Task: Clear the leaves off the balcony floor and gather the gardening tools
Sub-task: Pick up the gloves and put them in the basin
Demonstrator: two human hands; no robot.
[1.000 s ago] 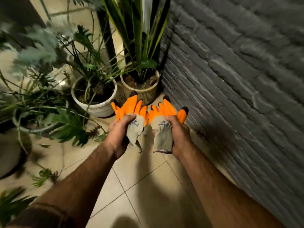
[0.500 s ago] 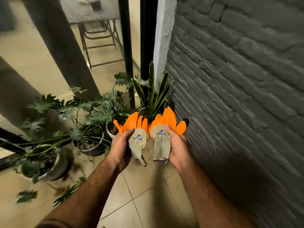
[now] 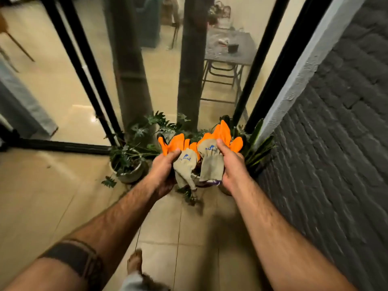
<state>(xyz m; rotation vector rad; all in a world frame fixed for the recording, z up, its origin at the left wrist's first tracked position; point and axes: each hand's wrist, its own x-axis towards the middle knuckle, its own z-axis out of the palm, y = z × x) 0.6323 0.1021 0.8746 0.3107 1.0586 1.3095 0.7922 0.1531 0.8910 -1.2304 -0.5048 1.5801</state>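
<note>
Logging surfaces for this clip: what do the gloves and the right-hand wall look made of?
Gloves: beige knit fabric, seemingly, with a smooth orange coating, probably rubber or latex, on the fingers. Wall: brick painted matt dark grey; the coursed joints show.

I cannot read the blue print on the two gloves [image 3: 210, 162]; it is too small. My left hand [image 3: 162, 172] and right hand [image 3: 234, 164] cover the gloves' palm sides. The gloves hide the pots behind them. The table [image 3: 228, 49] beyond the glass is blurred.

Cloth gloves [image 3: 210, 164] w/ orange coating; glossy floor tiles [image 3: 52, 196]; rough brick wall [image 3: 336, 154].
</note>
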